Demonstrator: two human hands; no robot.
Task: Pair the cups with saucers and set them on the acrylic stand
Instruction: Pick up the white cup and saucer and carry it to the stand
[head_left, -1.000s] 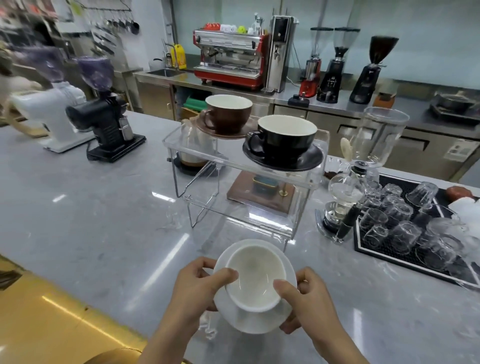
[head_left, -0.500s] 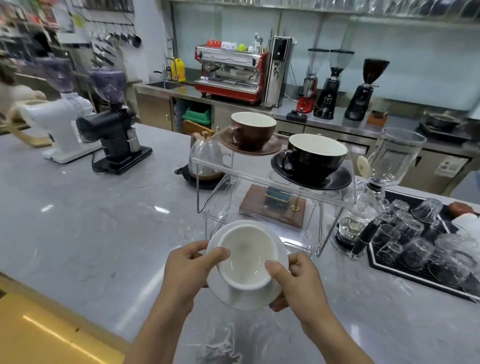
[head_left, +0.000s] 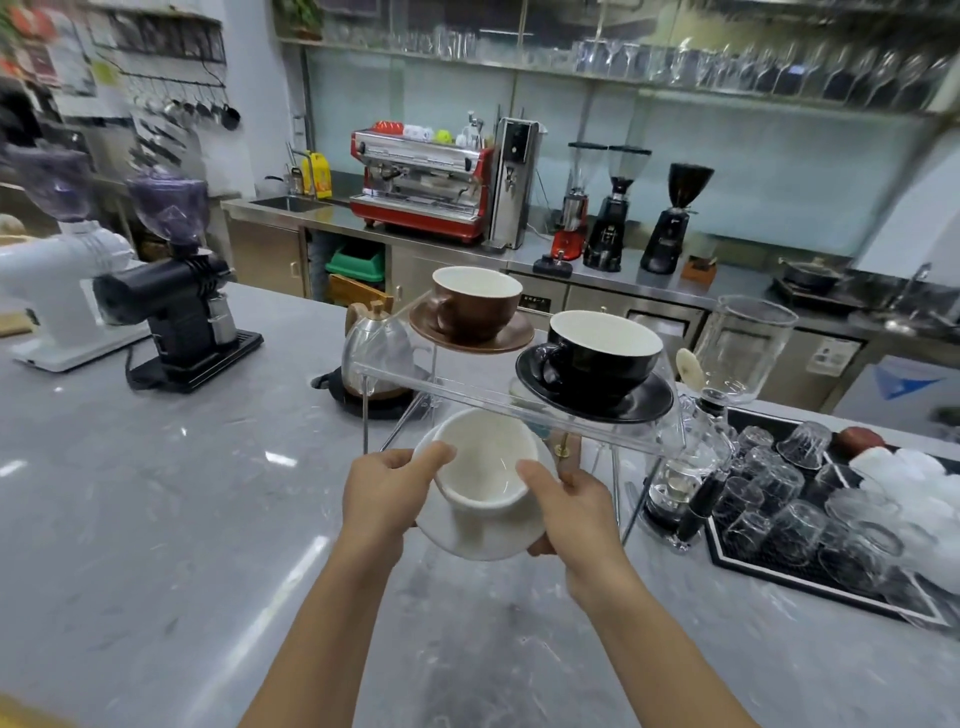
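Two pairs already up on the acrylic stand (head_left: 467, 387): brown cup (head_left: 475, 304) on brown saucer (head_left: 470, 338) at the left end, black cup (head_left: 602, 356) on black saucer (head_left: 595, 397) at the right end. Third pair now lifted off the tabletop (head_left: 156, 493), higher than half a second ago and close under the stand's front edge. White cup (head_left: 485, 462) seated on white saucer (head_left: 483, 535), carried level. Left hand (head_left: 387, 499) and right hand (head_left: 569, 506) both closed on the pair, thumbs on the cup's rim, fingers under the saucer. Probably only the placing left to do. Little free room on top: a strip along the front edge and the gap between the two saucers. Must clear the front edge on the way up. Glass brewer (head_left: 727, 384) and tray of glasses (head_left: 810, 499) just right of the stand, kettle (head_left: 376, 353) behind its left end.
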